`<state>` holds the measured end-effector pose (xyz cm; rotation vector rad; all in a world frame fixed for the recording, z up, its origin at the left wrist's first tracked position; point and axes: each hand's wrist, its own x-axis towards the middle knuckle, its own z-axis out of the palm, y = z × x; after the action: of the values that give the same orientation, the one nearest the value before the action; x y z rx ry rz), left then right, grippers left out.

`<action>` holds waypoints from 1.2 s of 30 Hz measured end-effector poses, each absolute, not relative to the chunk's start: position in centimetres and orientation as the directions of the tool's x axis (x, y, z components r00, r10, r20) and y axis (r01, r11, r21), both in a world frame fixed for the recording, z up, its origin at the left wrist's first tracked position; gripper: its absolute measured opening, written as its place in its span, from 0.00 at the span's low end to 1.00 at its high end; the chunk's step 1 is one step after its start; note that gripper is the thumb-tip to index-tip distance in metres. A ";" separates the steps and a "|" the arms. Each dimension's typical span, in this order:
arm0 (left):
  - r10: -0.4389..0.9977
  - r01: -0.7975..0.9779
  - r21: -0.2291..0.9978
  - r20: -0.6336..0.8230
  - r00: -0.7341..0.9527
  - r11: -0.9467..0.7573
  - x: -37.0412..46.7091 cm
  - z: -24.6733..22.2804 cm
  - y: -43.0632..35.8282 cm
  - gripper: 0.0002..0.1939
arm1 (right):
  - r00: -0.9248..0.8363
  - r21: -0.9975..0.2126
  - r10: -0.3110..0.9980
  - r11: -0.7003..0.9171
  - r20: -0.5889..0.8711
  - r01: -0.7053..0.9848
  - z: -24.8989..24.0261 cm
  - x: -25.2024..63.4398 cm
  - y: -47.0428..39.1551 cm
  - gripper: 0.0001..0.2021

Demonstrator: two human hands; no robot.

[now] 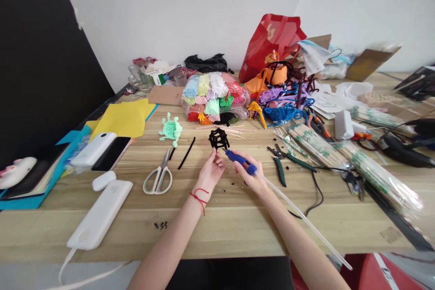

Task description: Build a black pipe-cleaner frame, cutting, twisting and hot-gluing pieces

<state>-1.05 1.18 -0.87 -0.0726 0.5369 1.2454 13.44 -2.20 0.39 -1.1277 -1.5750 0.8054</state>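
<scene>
My right hand (252,174) is wrapped round a blue hot glue gun (242,161), and a long clear glue stick (302,217) trails out of its back toward me. The gun's nozzle points at a black openwork piece of fuzzy pipe cleaners (218,138). At the near edge of that piece, my left hand (212,167) pinches it with curled fingers. White-handled scissors (159,176) lie to the left of my left hand, beside a loose black pipe cleaner (186,152). A mint-green fuzzy figure (171,130) sits farther back on the left.
Bagged coloured pipe cleaners (214,97) stand at the back, near a red bag (272,41). Green-handled pliers (280,170), a black cord (317,190) and packs of wooden sticks (312,145) lie right. A phone (111,154) and white power bank (100,214) lie left on the table (234,235).
</scene>
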 end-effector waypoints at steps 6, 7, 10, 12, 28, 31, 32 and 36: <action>0.869 -0.929 0.186 -0.447 0.211 0.321 -1.6 -0.6 1.5 0.08 | -0.109 -0.826 0.890 0.453 0.443 0.336 0.7 14.7 -2.3 0.17; 0.869 -0.929 0.185 -0.449 0.210 0.320 -1.6 -0.6 1.6 0.09 | -0.101 -0.797 0.871 0.481 0.480 0.364 0.8 15.1 -2.1 0.17; 0.873 -0.929 0.196 -0.445 0.200 0.313 -1.7 -0.4 1.5 0.09 | -0.114 -0.678 0.840 0.502 0.531 0.536 1.1 16.4 -1.3 0.21; 0.883 -0.931 0.208 -0.431 0.187 0.299 -1.8 -0.3 1.5 0.08 | -0.185 -0.556 0.863 0.452 0.470 0.698 0.9 17.4 -0.6 0.26; 0.915 -0.895 0.334 -0.366 0.168 0.297 -1.2 -0.1 1.1 0.07 | -0.356 -0.341 0.921 0.389 0.156 0.856 -0.4 19.5 0.1 0.39; 0.913 -0.871 0.365 -0.360 0.193 0.329 -1.0 0.0 0.9 0.08 | -0.298 -0.492 0.926 0.376 0.232 0.785 0.1 18.7 0.1 0.33; 0.910 -0.860 0.380 -0.362 0.201 0.340 -0.9 0.0 0.8 0.08 | -0.247 -0.574 0.930 0.362 0.271 0.734 0.2 18.3 0.1 0.29; 0.903 -0.809 0.445 -0.365 0.228 0.384 -0.4 0.1 0.4 0.11 | -0.086 -0.953 0.980 0.193 0.177 0.232 0.3 16.0 0.0 0.11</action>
<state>-0.41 0.39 0.11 0.1736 0.6289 1.1870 16.04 0.03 0.34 -1.2068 -1.5158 0.9894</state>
